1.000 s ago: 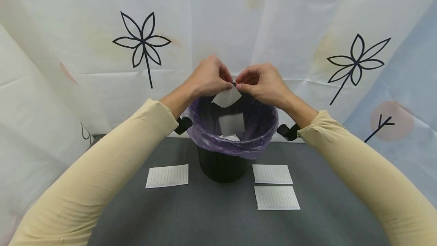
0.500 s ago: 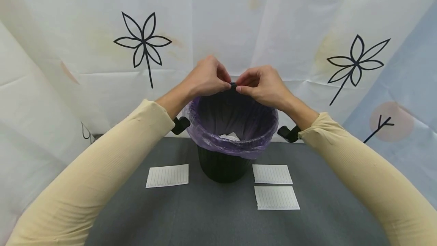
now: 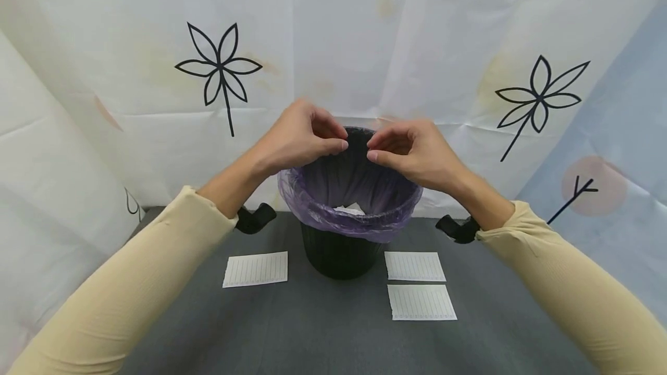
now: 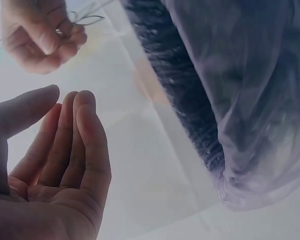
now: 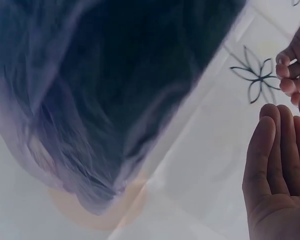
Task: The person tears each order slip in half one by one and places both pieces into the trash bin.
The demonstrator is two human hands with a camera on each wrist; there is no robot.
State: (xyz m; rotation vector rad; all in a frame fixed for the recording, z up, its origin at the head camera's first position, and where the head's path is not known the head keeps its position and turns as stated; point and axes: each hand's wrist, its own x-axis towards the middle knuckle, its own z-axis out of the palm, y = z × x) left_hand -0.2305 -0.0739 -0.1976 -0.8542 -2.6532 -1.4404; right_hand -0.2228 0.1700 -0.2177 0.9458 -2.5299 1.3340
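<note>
Both hands hover over the back part of a black bin (image 3: 339,256), a small gap between their fingertips. My left hand (image 3: 299,138) has its thumb and fingers loosely bent with nothing between them, as the left wrist view confirms. Mirroring it, my right hand (image 3: 422,152) also holds nothing; its fingers (image 5: 262,145) are fairly straight in the right wrist view. A purple plastic bin liner (image 3: 359,225) is folded over the bin's front and sides. White paper scraps (image 3: 352,209) show inside, partly hidden by the front rim.
One lined paper slip (image 3: 255,269) lies left of the bin on the dark grey table (image 3: 292,334). To the right lie an upper lined slip (image 3: 415,265) and a lower one (image 3: 422,302). A white curtain (image 3: 339,45) with flower drawings hangs close behind.
A second ago the hands met over the bin with a paper piece hanging from them and another falling; both pieces have gone from sight. Since then the hands have parted and lowered.
</note>
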